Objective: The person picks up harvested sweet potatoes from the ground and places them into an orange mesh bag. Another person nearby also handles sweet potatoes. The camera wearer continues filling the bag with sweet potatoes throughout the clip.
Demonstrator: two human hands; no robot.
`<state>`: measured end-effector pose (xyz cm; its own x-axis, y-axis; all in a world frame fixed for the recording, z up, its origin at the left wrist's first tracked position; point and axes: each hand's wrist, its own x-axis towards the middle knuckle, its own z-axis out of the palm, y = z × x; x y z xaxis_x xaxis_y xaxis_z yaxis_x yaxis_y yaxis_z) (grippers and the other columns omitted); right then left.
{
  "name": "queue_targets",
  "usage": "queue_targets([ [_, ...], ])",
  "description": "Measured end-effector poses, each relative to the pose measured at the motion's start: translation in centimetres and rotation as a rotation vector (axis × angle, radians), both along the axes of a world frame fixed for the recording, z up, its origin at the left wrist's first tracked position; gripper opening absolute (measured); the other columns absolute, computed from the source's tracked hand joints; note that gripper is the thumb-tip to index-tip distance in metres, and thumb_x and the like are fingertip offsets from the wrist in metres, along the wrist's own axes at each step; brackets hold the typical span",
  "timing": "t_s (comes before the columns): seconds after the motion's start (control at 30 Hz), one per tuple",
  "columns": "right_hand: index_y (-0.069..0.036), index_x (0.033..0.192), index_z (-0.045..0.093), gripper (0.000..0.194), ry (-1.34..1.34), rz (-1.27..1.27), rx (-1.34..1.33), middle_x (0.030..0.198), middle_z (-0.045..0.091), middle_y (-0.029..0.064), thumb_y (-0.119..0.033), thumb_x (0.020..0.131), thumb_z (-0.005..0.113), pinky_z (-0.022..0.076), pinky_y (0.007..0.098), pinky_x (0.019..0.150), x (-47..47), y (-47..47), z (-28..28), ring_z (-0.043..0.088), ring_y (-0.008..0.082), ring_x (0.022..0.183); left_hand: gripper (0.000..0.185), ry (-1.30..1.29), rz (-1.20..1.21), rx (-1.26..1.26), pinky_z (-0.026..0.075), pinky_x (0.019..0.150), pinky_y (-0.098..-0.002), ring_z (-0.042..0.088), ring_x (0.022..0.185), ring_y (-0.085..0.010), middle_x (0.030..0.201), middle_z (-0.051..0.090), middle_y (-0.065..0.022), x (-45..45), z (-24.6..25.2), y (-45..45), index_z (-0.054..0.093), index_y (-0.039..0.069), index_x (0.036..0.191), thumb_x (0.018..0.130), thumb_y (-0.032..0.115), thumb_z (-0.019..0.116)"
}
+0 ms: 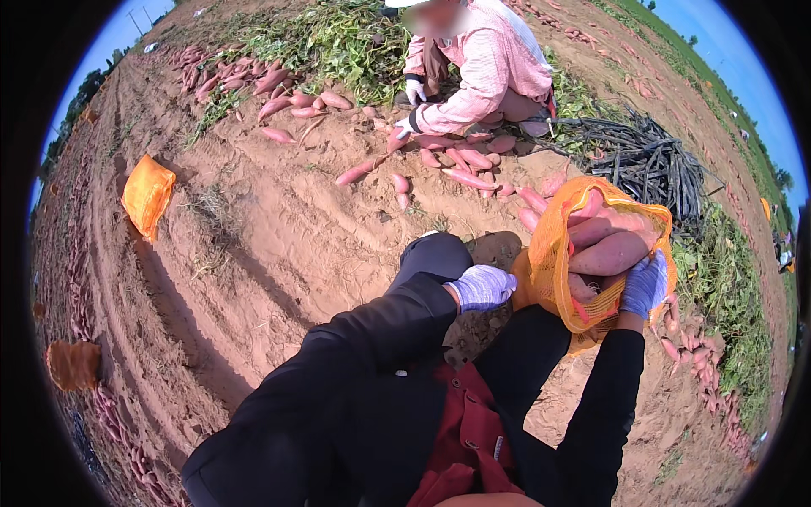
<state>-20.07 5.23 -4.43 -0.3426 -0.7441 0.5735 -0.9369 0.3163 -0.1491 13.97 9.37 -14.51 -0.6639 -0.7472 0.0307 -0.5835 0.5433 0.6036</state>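
Observation:
An orange mesh bag stands before me at the right, its mouth facing up towards me. Large pink-skinned sweet potatoes fill it to near the rim. My right hand, in a pale purple knit glove, grips the right side of the bag's rim, fingers against the sweet potatoes inside. On the bag's left is my left hand, gloved alike, its fingers curled into a fist by my knee. I see nothing in that fist, though its underside is hidden.
A co-worker in a pink checked top squats ahead, gloved hand on a sweet potato beside a loose pile. Black plastic strips heap at right. Green vines lie beyond. A filled orange bag stands left on furrowed soil.

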Motion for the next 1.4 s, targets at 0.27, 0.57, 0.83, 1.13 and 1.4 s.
queue_targets([
  [0.27, 0.004, 0.122, 0.057, 0.04, 0.007, 0.002, 0.021, 0.116, 0.062, 0.0254, -0.02, 0.091, 0.048, 0.0444, 0.0422, 0.096, -0.3, 0.3, 0.2, 0.06, 0.0384, 0.107, 0.029, -0.039, -0.009, 0.033, 0.049, 0.073, -0.0479, 0.062, 0.084, -0.0384, 0.088, 0.065, -0.0188, -0.3, -0.2, -0.6, 0.063, 0.007, 0.105, 0.091, 0.026, 0.047],
  [0.57, 0.0, 0.125, 0.056, 0.042, 0.023, -0.027, 0.05, 0.117, 0.062, 0.0225, -0.023, 0.091, 0.048, 0.0459, 0.0422, 0.094, -0.2, 0.2, 0.4, 0.061, 0.0361, 0.106, 0.027, 0.003, 0.009, 0.054, 0.048, 0.072, -0.049, 0.062, 0.083, -0.0394, 0.085, 0.065, -0.0183, -0.2, 0.0, -0.4, 0.063, 0.007, 0.1, 0.091, 0.027, 0.047],
  [0.83, -0.001, 0.128, 0.054, 0.044, 0.005, -0.046, 0.079, 0.123, 0.06, 0.0206, -0.025, 0.092, 0.049, 0.044, 0.0401, 0.097, -0.6, 0.3, 0.2, 0.058, 0.0339, 0.112, 0.026, 0.014, 0.023, 0.062, 0.048, 0.071, -0.0498, 0.062, 0.081, -0.0401, 0.082, 0.065, -0.0184, -0.5, 0.0, -0.3, 0.064, 0.007, 0.098, 0.09, 0.027, 0.048],
  [1.13, -0.002, 0.125, 0.056, 0.041, 0.109, 0.004, -0.022, 0.117, 0.063, 0.0202, -0.026, 0.092, 0.05, 0.047, 0.0414, 0.092, -1.2, 0.1, -0.9, 0.061, 0.0351, 0.105, 0.027, 0.027, 0.02, 0.053, 0.048, 0.071, -0.0498, 0.062, 0.082, -0.0398, 0.084, 0.065, -0.0195, -0.2, 0.3, -0.3, 0.064, 0.007, 0.098, 0.09, 0.027, 0.048],
  [1.4, -0.002, 0.124, 0.057, 0.04, 0.085, -0.002, -0.011, 0.117, 0.063, 0.0206, -0.024, 0.092, 0.051, 0.0467, 0.0408, 0.092, -1.2, 0.0, -0.7, 0.061, 0.0344, 0.106, 0.025, 0.114, 0.047, 0.004, 0.046, 0.065, -0.0523, 0.062, 0.073, -0.0401, 0.073, 0.063, -0.0204, -0.2, 0.0, 0.1, 0.061, 0.003, 0.084, 0.088, 0.023, 0.047],
])
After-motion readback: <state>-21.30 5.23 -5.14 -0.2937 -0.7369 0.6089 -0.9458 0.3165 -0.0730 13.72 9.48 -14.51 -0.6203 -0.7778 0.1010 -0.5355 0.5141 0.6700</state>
